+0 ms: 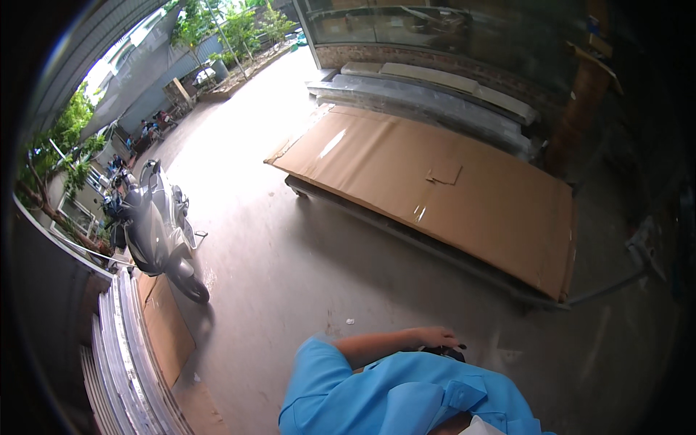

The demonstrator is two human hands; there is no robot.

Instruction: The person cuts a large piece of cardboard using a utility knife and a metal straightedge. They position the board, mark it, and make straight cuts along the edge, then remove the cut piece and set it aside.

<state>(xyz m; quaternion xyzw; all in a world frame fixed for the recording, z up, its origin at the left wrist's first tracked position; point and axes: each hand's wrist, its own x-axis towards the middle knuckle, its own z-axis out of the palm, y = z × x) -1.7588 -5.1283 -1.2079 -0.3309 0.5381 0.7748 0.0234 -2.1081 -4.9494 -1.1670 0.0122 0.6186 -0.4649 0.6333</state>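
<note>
My left hand (437,337) reaches across in front of my body, its arm coming out of a light blue short sleeve (315,370). The fingers look loosely stretched and slightly apart, with nothing plainly held in them. Just beneath the fingertips is a small dark object (453,354); its kind is hard to make out, and whether the hand touches it does not show. My right hand is out of sight. Beyond the left hand, apart from it, a large flat brown cardboard sheet (391,163) lies on a low cart (435,250).
The cart's grey handle bar (605,290) sticks out at the right. Long wrapped pieces (428,101) are stacked behind the cardboard by a glass-fronted wall. To the left stand a motorbike (156,225) and a leaning stack of pale panels (127,348) beside a cardboard piece (165,326).
</note>
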